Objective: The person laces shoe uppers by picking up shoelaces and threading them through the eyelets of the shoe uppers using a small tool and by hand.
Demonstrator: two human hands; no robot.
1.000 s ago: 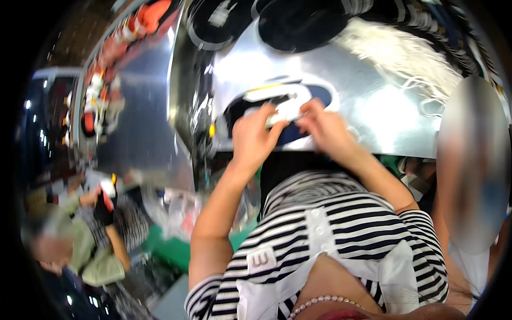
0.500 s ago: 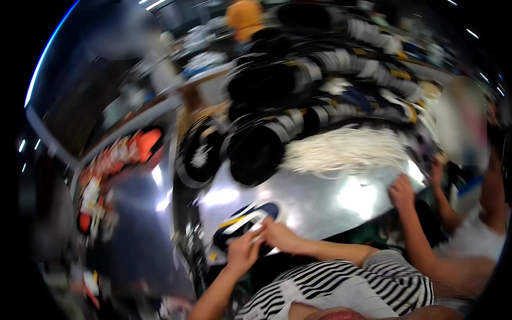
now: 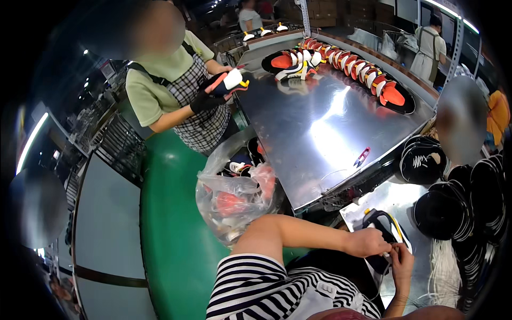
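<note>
A navy shoe upper (image 3: 377, 218) with white and yellow stripes lies on the metal table in front of me. Both my hands meet at its near edge, fingertips almost touching. My left hand (image 3: 368, 242) is closed, its thumb and fingers pinched at the edge of the upper. My right hand (image 3: 402, 261) pinches from the other side. A thin white shoelace (image 3: 381, 281) hangs down below them; the part between my fingertips is mostly hidden. A bundle of loose white laces (image 3: 442, 266) lies to the right of my right hand.
Stacked black shoe uppers (image 3: 440, 210) crowd the right. A second metal table (image 3: 298, 154) ahead bears small red snips (image 3: 362, 157) and a row of red-lined uppers (image 3: 368, 74). A clear bag (image 3: 229, 184) of uppers stands left. Beyond it, a person in a checked apron (image 3: 194, 101) holds an upper.
My view has swung left, so the table and my hands now sit further right. The picture has sharpened from a blur. My hands are still together at the upper.
</note>
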